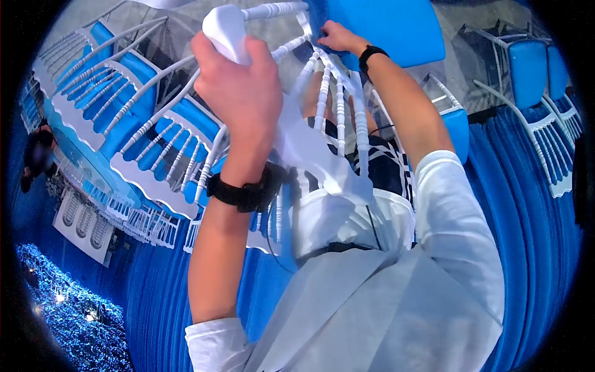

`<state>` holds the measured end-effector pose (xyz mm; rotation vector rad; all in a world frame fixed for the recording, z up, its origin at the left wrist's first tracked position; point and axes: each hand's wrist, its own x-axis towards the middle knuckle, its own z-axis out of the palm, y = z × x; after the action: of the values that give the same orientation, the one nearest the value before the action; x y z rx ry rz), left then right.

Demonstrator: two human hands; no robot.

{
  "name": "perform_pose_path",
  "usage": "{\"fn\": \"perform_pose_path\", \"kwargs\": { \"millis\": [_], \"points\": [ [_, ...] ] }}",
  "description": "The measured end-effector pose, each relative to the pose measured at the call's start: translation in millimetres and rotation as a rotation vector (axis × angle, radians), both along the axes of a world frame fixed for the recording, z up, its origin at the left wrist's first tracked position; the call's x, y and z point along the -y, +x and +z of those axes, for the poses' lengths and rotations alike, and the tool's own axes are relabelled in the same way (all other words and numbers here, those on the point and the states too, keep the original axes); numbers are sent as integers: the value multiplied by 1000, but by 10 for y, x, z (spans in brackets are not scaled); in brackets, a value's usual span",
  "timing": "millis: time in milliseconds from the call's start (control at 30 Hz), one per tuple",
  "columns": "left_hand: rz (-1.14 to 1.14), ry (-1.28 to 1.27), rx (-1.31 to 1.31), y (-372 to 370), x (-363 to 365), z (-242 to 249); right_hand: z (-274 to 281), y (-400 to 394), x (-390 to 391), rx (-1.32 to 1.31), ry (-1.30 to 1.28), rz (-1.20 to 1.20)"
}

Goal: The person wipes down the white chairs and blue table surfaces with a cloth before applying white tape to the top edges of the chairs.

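A white chair with turned spindles [340,121] is tilted in front of my body, its scalloped top rail [322,164] close to my waist. My left hand [238,90] is closed around the far end of that rail, thumb on the near side. Up by the chair's blue seat cushion [390,28], my right hand [342,37] is curled against the frame where the spindles meet the seat. Its fingertips are partly hidden. Both wrists wear dark bands.
Rows of similar white chairs [155,177] with blue seats stand at my left, beside a blue table [99,173]. More chairs [545,124] are at the right. Blue draped fabric [514,229] hangs behind me, and blue lights [74,310] glitter at lower left.
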<state>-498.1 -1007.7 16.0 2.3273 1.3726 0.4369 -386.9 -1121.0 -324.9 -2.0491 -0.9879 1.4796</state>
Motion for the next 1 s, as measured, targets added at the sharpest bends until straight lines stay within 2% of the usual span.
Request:
{"fn": "perform_pose_path", "kwargs": {
  "millis": [67, 100, 200, 233, 333, 467, 567, 600, 767, 867, 900, 1000],
  "points": [
    [-9, -3, 10, -14, 3, -1, 4, 79, 101, -66, 28, -4],
    [-6, -7, 6, -14, 14, 5, -62, 23, 182, -166, 30, -158],
    [7, -13, 5, 8, 8, -1, -206, -201, 197, -150, 204, -260],
    [11, -14, 6, 6, 12, 2, -69, -296, 155, 18, 155, -316],
    [15, -11, 8, 6, 25, 0, 237, -429, -2, 111, -11, -341],
    [28, -24, 25, 11, 18, 1, 431, -398, -104, 123, -140, -225],
    [87, -67, 26, 48, 39, 23, 181, -443, -50, 180, -78, -206],
    [88, -67, 23, 41, 35, 4, 204, -384, -57, 84, -85, -209],
    [64, -28, -4, 34, 26, 8, 348, -311, -83, 93, -122, -167],
    [74, -53, -9, 62, 44, 40, 48, -294, 103, 53, 18, -301],
    [83, -74, -11, 68, 44, 53, 10, -310, 169, 121, 69, -396],
    [66, -67, 17, 56, 33, 33, -90, -32, 231, -195, -79, -376]
  ]
}}
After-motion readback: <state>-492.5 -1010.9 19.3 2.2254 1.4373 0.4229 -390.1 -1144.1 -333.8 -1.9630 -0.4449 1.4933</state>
